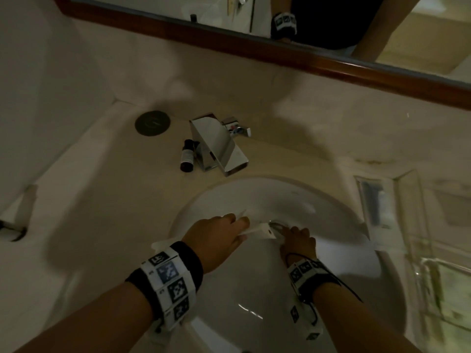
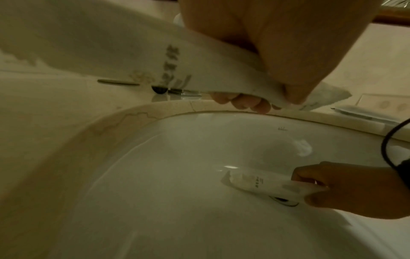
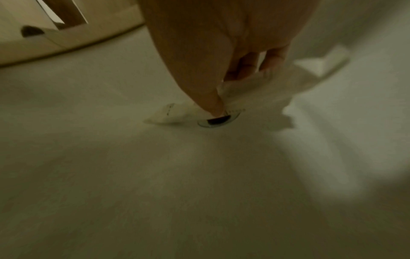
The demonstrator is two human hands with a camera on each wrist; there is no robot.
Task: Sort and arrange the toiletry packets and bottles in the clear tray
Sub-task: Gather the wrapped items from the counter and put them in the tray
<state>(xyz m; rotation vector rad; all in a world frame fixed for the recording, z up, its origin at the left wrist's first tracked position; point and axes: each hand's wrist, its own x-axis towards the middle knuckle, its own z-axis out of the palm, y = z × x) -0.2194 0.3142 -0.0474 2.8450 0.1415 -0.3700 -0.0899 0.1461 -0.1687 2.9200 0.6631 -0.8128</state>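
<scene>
Both hands reach into the white sink basin (image 1: 293, 200). My left hand (image 1: 219, 235) grips a long white packet with dark print (image 2: 199, 70); its tip pokes out past the fingers (image 1: 241, 214). My right hand (image 1: 297, 238) is at the bottom of the basin and pinches a second white packet (image 2: 261, 184) between thumb (image 3: 213, 103) and fingers, right over the drain (image 3: 218, 121). That packet (image 1: 265, 229) still touches the basin. A small dark bottle (image 1: 187, 156) lies on the counter left of the faucet. The clear tray (image 1: 397, 189) stands on the counter at the right.
A chrome faucet (image 1: 219, 143) stands behind the basin, with a round dark disc (image 1: 152, 122) on the counter to its left. A wood-framed mirror (image 1: 280, 54) runs along the wall. A glass object (image 1: 446, 289) sits at the right edge. The light is dim.
</scene>
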